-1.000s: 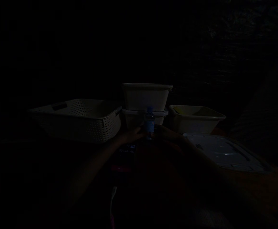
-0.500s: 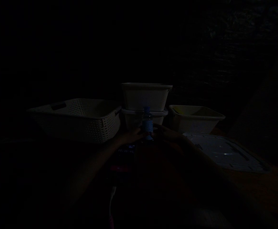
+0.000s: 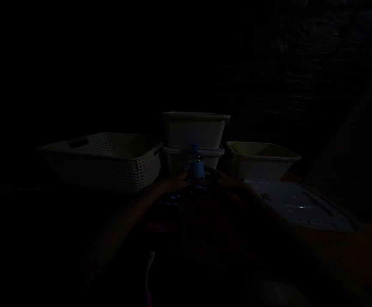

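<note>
The scene is very dark. A small clear bottle [image 3: 197,166] with a blue cap and pale label stands upright in front of me. My left hand [image 3: 174,182] is wrapped against its left side. My right hand [image 3: 224,181] presses on its right side. Both forearms reach in from below; the fingers are hard to make out in the gloom.
A white woven basket [image 3: 109,160] sits to the left. Two white bins [image 3: 194,128] are stacked behind the bottle, and another open bin [image 3: 260,158] stands at the right. A flat white lid [image 3: 301,205] lies right of it. A phone screen [image 3: 169,203] glows below the hands.
The bottle and both hands have shifted slightly left. Little else differs.
</note>
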A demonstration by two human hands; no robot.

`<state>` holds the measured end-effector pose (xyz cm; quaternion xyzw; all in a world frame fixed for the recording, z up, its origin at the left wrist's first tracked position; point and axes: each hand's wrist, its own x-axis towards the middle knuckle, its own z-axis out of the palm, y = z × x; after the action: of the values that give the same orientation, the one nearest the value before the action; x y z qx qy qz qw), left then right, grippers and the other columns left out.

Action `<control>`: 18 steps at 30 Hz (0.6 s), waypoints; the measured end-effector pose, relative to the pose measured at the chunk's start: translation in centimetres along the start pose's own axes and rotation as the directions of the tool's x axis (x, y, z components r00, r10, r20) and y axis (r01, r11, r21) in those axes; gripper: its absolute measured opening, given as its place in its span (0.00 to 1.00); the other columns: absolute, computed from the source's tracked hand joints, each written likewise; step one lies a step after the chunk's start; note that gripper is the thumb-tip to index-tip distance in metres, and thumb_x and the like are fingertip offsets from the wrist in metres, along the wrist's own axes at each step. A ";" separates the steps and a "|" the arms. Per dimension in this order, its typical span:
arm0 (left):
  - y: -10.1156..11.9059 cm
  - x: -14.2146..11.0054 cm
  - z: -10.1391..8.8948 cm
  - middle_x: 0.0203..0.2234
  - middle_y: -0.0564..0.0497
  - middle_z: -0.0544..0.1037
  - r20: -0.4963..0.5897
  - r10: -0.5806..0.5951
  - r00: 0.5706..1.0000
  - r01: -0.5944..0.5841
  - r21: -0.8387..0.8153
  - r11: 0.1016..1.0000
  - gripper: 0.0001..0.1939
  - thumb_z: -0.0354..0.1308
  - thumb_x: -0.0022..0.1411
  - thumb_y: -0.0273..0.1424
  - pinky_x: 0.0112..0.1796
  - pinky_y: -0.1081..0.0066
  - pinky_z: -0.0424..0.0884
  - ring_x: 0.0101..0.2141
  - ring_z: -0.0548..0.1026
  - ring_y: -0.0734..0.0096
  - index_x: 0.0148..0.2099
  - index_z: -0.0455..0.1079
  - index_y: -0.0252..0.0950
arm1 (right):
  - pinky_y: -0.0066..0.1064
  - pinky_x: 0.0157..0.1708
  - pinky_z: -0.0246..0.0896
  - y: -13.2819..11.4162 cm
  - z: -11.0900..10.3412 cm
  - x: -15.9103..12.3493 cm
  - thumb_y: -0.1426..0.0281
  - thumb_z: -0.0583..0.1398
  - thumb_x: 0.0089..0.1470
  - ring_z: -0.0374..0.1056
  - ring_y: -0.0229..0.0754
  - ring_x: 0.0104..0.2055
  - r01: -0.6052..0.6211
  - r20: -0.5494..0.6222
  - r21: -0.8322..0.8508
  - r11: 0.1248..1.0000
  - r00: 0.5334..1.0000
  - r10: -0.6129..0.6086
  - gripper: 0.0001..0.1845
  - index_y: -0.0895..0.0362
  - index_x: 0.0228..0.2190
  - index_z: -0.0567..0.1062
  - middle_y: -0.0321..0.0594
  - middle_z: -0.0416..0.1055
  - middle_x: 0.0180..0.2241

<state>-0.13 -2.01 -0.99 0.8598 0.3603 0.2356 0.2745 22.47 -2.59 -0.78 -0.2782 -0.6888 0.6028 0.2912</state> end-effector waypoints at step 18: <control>-0.3 0.4 0.3 0.46 0.45 0.74 -0.060 -0.007 0.998 0.009 0.032 0.999 0.24 0.49 0.60 0.47 0.47 0.60 0.66 0.48 0.70 0.56 0.51 0.67 0.37 | 0.37 0.46 0.65 0.6 -0.1 0.5 0.73 0.63 0.49 0.68 0.41 0.45 0.054 -0.006 0.018 0.998 0.999 -0.054 0.39 0.52 0.59 0.53 0.47 0.67 0.50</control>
<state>0.20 -1.61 -1.36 0.8552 0.3756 0.2542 0.2508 22.22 -2.15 -1.32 -0.2582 -0.6899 0.6001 0.3118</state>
